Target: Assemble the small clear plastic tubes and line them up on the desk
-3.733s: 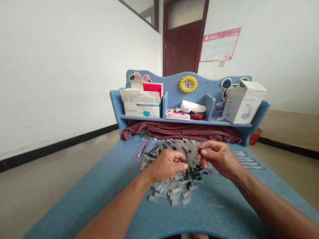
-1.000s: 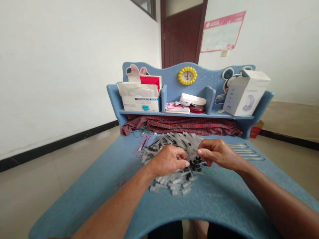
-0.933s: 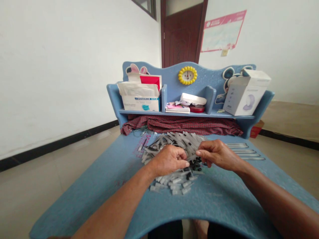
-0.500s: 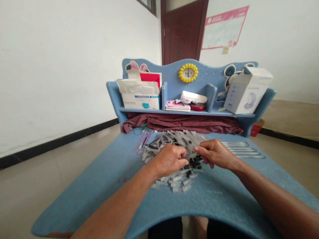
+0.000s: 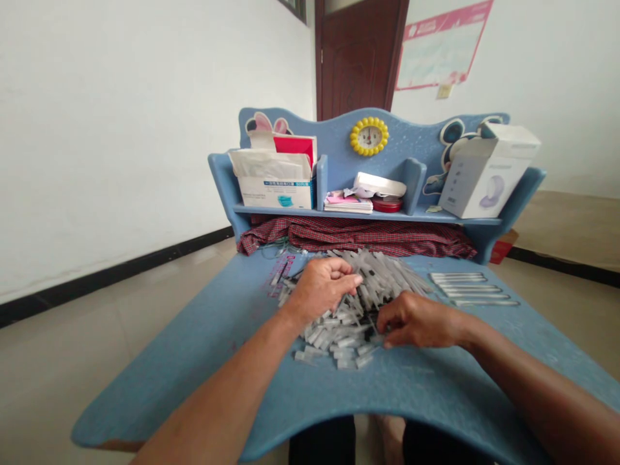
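A heap of translucent plastic tubes [image 5: 387, 274] lies in the middle of the blue desk [image 5: 194, 361]. Short clear plastic pieces [image 5: 345, 354] form its near edge, and small black parts [image 5: 372, 332] show between the two. Over the left of the heap is my left hand [image 5: 324, 287], thumb and fingers bent together; whatever they pinch is too small to make out. My right hand [image 5: 421, 320] is low at the black parts, its fingers closed in a pinch with their tips among the pieces, and I cannot see what is between them.
Several slim clear sticks [image 5: 472, 289] lie in a row at the right. Behind the heap is a folded checked cloth [image 5: 358, 236] under a shelf. The shelf carries a mask box [image 5: 276, 192], papers [image 5: 347, 203], a red round tin [image 5: 387, 205] and a white carton [image 5: 489, 174].
My right hand has moved down and nearer, from beside the left hand to the black parts. My left hand has moved slightly up and away from it. The view has shifted a little.
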`<state>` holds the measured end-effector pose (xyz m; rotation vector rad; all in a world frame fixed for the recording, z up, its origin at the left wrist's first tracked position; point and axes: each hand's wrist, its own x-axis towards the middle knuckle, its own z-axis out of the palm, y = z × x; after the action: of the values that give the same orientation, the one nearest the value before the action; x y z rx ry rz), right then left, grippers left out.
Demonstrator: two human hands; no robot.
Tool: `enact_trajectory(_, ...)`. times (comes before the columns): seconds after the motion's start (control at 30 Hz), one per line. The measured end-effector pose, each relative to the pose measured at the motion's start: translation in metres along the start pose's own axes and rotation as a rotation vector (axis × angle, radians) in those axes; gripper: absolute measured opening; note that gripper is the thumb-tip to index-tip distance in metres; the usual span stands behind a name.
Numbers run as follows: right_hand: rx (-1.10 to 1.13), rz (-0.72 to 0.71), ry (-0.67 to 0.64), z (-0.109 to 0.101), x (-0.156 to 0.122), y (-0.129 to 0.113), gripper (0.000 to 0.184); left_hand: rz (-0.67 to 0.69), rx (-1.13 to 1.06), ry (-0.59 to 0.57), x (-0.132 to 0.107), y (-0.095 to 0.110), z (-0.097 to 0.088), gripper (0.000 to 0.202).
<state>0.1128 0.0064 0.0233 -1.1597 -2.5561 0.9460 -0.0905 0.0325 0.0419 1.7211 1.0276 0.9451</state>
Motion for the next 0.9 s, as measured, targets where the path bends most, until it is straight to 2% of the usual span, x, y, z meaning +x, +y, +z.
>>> enact_trajectory(0.1,-0.324,-0.068,0.026,0.007,-0.001,-0.013,0.010,-0.013,-0.107,0.050,0.001,0.001,-0.001,0.021)
enact_trajectory(0.3,-0.712,0.028,0.004,0.020,0.001,-0.029,0.017,-0.022,-0.204,0.052,0.006,-0.002,-0.004,0.022)
enact_trajectory(0.6,-0.738,0.014,0.019,0.026,0.005,-0.023,0.020,-0.061,-0.330,0.051,0.005,0.000,-0.005,0.020)
enact_trajectory(0.67,-0.685,-0.007,0.041,0.022,0.002,-0.021,0.019,-0.062,-0.350,0.060,0.005,0.000,-0.006,0.019)
enact_trajectory(0.73,-0.536,-0.028,0.111,0.016,-0.001,-0.019,0.018,-0.055,-0.369,0.072,0.006,-0.002,-0.006,0.019)
enact_trajectory(0.83,-0.103,-0.040,0.265,0.009,-0.005,-0.015,0.012,-0.040,-0.419,0.071,0.007,-0.004,-0.007,0.020)
enact_trajectory(0.9,0.231,-0.025,0.323,0.006,-0.004,-0.012,0.004,-0.039,-0.460,0.065,0.008,-0.006,-0.007,0.021)
